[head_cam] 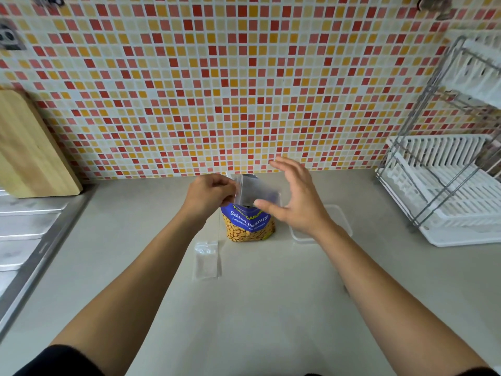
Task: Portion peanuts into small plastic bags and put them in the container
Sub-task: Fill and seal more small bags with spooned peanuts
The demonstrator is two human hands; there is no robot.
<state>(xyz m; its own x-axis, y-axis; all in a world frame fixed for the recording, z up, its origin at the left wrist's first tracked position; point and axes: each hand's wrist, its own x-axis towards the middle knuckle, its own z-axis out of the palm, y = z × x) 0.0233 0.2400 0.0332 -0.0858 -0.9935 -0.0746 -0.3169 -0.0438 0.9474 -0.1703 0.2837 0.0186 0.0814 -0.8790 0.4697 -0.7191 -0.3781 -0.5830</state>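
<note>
A blue and yellow pack of salted peanuts (249,226) stands on the counter in front of the tiled wall. My left hand (210,195) pinches a small clear plastic bag (254,189) by its left edge and holds it up over the pack's top. My right hand (294,198) hovers just right of that bag with fingers spread and thumb pointing toward it, holding nothing. A few more small clear bags (207,260) lie flat on the counter in front of the pack. A clear plastic container (343,217) sits right of the pack, partly hidden behind my right wrist.
A white dish rack (450,191) with a metal frame stands at the right. A wooden cutting board (29,150) leans against the wall at the left, above a steel sink drainer (24,240). The grey counter (265,308) stretches toward me.
</note>
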